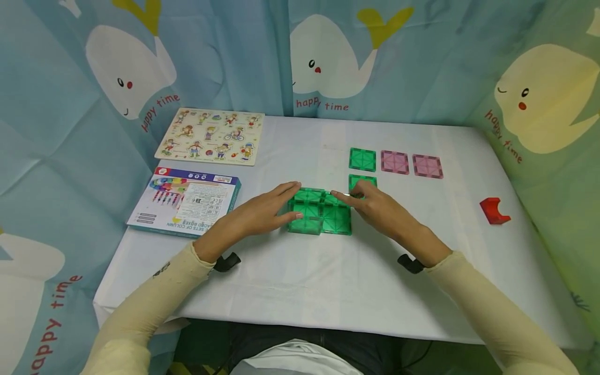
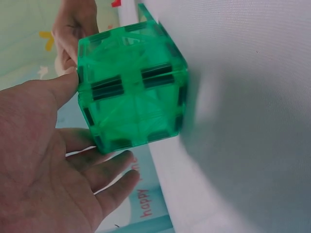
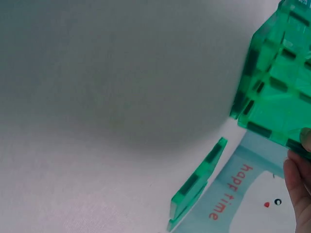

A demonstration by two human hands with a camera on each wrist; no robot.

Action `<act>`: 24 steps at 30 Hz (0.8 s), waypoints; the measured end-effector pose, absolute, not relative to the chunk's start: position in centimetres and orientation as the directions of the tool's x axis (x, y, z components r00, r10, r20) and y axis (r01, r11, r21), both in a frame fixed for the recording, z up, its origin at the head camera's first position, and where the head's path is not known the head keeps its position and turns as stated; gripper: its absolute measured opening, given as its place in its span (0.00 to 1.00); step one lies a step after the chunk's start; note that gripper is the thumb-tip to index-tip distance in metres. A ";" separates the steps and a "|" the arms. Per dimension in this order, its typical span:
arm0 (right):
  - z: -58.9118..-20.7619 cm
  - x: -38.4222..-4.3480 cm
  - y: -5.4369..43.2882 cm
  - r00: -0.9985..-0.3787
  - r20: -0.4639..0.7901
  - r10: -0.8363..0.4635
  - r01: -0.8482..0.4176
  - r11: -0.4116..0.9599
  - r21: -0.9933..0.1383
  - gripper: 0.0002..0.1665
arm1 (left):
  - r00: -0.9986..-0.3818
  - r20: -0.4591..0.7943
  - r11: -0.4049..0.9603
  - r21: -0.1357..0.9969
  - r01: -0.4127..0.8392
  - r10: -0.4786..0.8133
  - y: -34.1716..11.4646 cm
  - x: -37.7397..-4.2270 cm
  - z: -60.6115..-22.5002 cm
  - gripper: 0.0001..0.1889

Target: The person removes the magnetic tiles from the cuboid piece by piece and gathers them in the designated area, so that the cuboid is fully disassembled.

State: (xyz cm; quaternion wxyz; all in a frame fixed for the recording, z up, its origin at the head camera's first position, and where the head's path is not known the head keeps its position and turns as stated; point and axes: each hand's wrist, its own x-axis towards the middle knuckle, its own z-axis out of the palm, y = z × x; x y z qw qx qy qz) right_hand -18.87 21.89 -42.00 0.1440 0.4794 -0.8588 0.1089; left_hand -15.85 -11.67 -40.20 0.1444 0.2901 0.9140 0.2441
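Box of green tiles stands on the table between the hands, near the person's middle, presumably so both can reach it squarely. Left hand spans its left end, thumb on the top edge and index at the far corner, the other fingers spread apart; they touch without clamping, likely to brace the walls against a push from the other side. Right hand has its fingers pinched together on the box's right edge, a hold that suggests lining up a seam. Two spare green tiles and two pink tiles lie beyond the right hand, near enough to pick up easily, while the red block, carton and puzzle board sit toward the sides, perhaps to leave working room. From the head, the pinch is hard to read; the right wrist view shows fingertips on either side of the edge, and the spare green tiles flat and apart from the box. Only the left wrist view shows the box's square end and those loose fingers beyond it.
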 end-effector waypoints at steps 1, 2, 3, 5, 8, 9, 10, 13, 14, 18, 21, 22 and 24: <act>-42.1 -18.8 21.9 -0.489 0.357 -0.796 -0.859 0.512 -0.035 0.45 | -0.790 -0.126 0.714 0.530 0.458 0.600 -11.7 -15.8 -40.2 0.43; -42.2 -18.6 21.9 -0.478 0.364 -0.799 -0.863 0.505 -0.024 0.46 | -0.790 -0.129 0.716 0.529 0.457 0.599 -11.7 -15.8 -40.2 0.43; -42.3 -18.5 21.9 -0.467 0.370 -0.803 -0.867 0.499 -0.009 0.46 | -0.791 -0.132 0.718 0.527 0.455 0.597 -11.7 -15.8 -40.1 0.43; -42.4 -18.3 21.9 -0.450 0.383 -0.807 -0.871 0.491 0.010 0.46 | -0.791 -0.135 0.721 0.523 0.454 0.597 -11.7 -15.8 -40.1 0.43; -42.4 -17.9 22.1 -0.443 0.403 -0.801 -0.871 0.492 0.021 0.44 | -0.791 -0.139 0.723 0.521 0.453 0.596 -11.8 -15.8 -40.1 0.43; -42.4 -17.8 22.2 -0.445 0.409 -0.797 -0.869 0.495 0.019 0.44 | -0.790 -0.142 0.723 0.522 0.452 0.596 -11.8 -15.8 -40.1 0.43; -42.4 -17.7 22.4 -0.450 0.414 -0.791 -0.866 0.499 0.012 0.44 | -0.788 -0.143 0.722 0.523 0.453 0.598 -11.8 -15.8 -40.1 0.44; -42.2 -17.6 22.9 -0.471 0.431 -0.770 -0.856 0.517 -0.011 0.43 | -0.785 -0.147 0.720 0.525 0.455 0.602 -11.8 -15.8 -40.0 0.43; -42.2 -17.6 23.0 -0.479 0.436 -0.762 -0.851 0.525 -0.019 0.43 | -0.783 -0.149 0.720 0.524 0.455 0.603 -11.8 -15.8 -40.0 0.43; -41.7 -17.9 23.7 -0.517 0.471 -0.715 -0.829 0.555 -0.066 0.41 | -0.777 -0.156 0.719 0.522 0.459 0.610 -11.9 -16.0 -39.9 0.43; -41.0 -18.5 24.5 -0.552 0.516 -0.655 -0.811 0.566 -0.150 0.38 | -0.774 -0.157 0.717 0.521 0.462 0.613 -11.9 -16.1 -39.9 0.43; -40.7 -18.9 24.8 -0.565 0.533 -0.629 -0.804 0.566 -0.184 0.37 | -0.774 -0.158 0.717 0.522 0.462 0.614 -11.9 -16.1 -39.9 0.43; -39.9 -19.6 25.6 -0.614 0.554 -0.561 -0.771 0.575 -0.272 0.33 | -0.774 -0.157 0.717 0.523 0.461 0.613 -11.9 -16.0 -39.9 0.43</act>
